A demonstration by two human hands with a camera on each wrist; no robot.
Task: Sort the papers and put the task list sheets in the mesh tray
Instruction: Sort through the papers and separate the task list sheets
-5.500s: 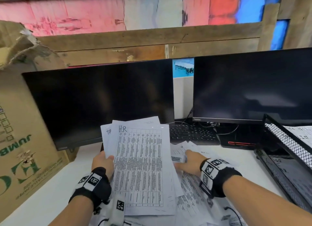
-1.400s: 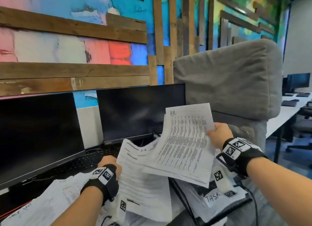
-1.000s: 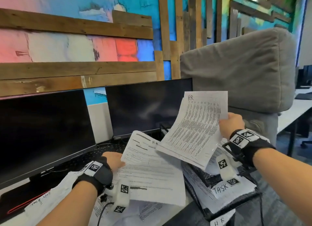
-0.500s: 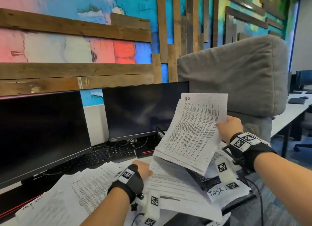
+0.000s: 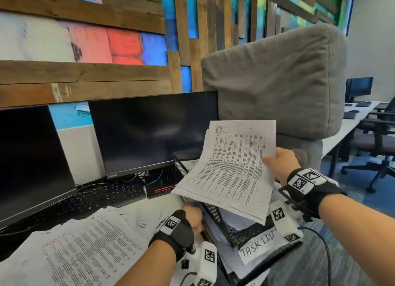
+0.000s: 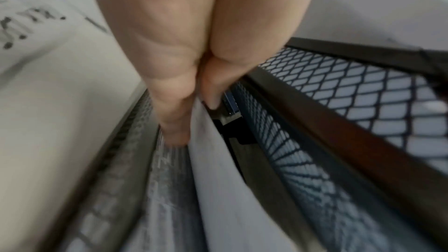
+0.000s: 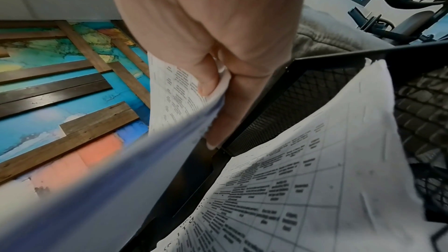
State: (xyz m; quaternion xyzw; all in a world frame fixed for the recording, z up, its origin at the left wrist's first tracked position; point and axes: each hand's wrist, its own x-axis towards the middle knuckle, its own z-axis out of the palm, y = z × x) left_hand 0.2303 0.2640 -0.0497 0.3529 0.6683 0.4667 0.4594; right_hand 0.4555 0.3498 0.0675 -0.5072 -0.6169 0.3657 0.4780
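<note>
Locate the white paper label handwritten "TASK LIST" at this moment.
In the head view the white "TASK LIST" label sits low and right of centre, on the front of the black mesh tray, below the HR sheets held in the right hand.

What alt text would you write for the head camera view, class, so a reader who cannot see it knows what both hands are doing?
The right hand holds up a stack of sheets marked "HR" above a black mesh tray labelled "TASK LIST". The left hand pinches papers at the tray's near side. More papers cover the desk before two dark monitors.
</note>
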